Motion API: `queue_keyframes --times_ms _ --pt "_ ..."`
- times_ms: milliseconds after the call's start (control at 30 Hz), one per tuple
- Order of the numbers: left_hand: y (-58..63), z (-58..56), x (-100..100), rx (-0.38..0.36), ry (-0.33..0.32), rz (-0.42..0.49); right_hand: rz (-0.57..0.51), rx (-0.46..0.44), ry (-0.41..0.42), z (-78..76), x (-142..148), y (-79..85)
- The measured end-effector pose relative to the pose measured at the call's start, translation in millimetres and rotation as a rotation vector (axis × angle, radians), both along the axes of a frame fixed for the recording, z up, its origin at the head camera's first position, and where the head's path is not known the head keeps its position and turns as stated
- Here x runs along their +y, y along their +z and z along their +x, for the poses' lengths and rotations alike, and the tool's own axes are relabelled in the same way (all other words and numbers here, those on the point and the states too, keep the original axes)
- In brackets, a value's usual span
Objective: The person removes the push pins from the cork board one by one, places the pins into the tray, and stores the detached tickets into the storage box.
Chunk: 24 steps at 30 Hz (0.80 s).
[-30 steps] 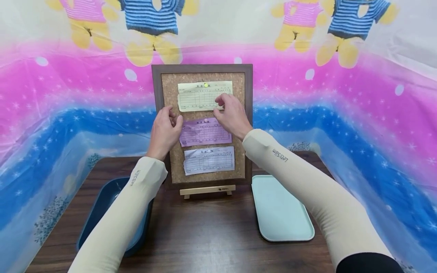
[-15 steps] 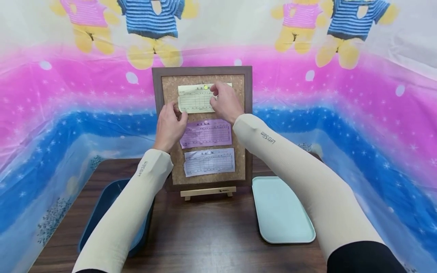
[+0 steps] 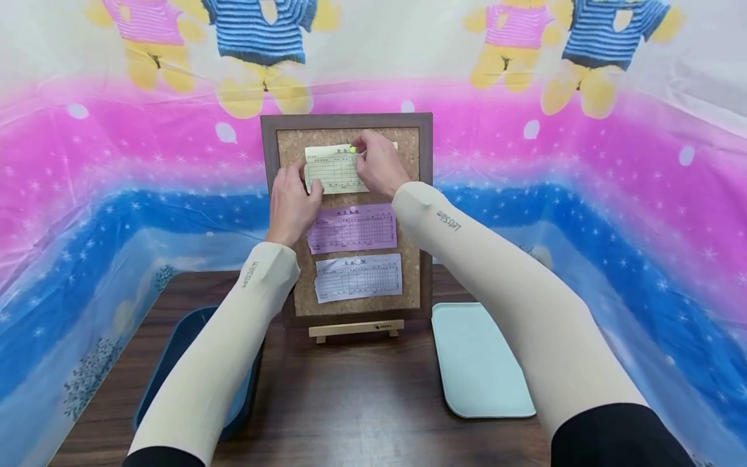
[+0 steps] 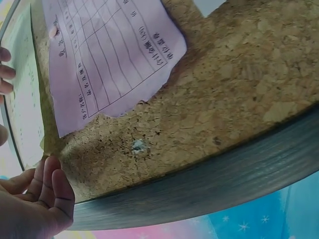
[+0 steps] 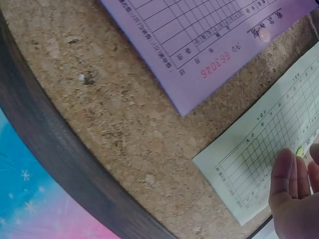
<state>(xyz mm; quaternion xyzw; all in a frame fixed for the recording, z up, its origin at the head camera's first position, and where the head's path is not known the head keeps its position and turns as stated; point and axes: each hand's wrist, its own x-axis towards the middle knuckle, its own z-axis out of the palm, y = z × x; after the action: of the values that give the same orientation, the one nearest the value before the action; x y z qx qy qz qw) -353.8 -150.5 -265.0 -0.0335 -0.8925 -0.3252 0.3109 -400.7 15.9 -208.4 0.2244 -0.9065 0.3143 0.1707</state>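
A pale yellow receipt slip [image 3: 331, 174] hangs at the top of the framed corkboard [image 3: 350, 310], fixed by a yellow pushpin [image 3: 353, 149]. My right hand [image 3: 382, 162] covers the slip's right part, thumb and forefinger at either side of the pin. In the right wrist view that pushpin [image 5: 300, 151] shows between the fingers. My left hand [image 3: 294, 204] is at the slip's left edge, thumb spread from the fingers. In the left wrist view its fingertips [image 4: 52, 174] touch the slip's lower corner. Below hang a purple slip [image 3: 352, 229] and a white slip [image 3: 358, 279].
The corkboard stands on a small wooden easel [image 3: 356, 329] on the dark wood table [image 3: 350, 402]. A dark blue tray [image 3: 175, 350] lies at left under my forearm. At right lies a pale green tray [image 3: 478, 363]. A printed cloth [image 3: 513, 155] hangs behind.
My right hand has moved left and up along the yellow slip to its pushpin. My left hand has moved right and up to the slip's left edge. The slips stay in place.
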Motion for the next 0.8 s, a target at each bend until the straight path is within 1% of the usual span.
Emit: queue_keyframes --times_ms 167,367,500,800 --pt "1.3 -1.5 2 -0.018 -0.012 0.006 0.035 0.03 -0.028 -0.7 -5 0.1" --pt "2.5 -3.7 4 0.005 -0.011 -0.001 0.036 0.06 -0.05 -3.6 -10 0.9" --pt "4.0 -3.1 3 0.03 -0.006 -0.012 0.034 0.067 -0.054 -5.2 -13 2.7" --pt "3.5 -1.7 -2 0.045 -0.01 -0.029 0.01 0.045 -0.067 -8.2 -15 2.3"
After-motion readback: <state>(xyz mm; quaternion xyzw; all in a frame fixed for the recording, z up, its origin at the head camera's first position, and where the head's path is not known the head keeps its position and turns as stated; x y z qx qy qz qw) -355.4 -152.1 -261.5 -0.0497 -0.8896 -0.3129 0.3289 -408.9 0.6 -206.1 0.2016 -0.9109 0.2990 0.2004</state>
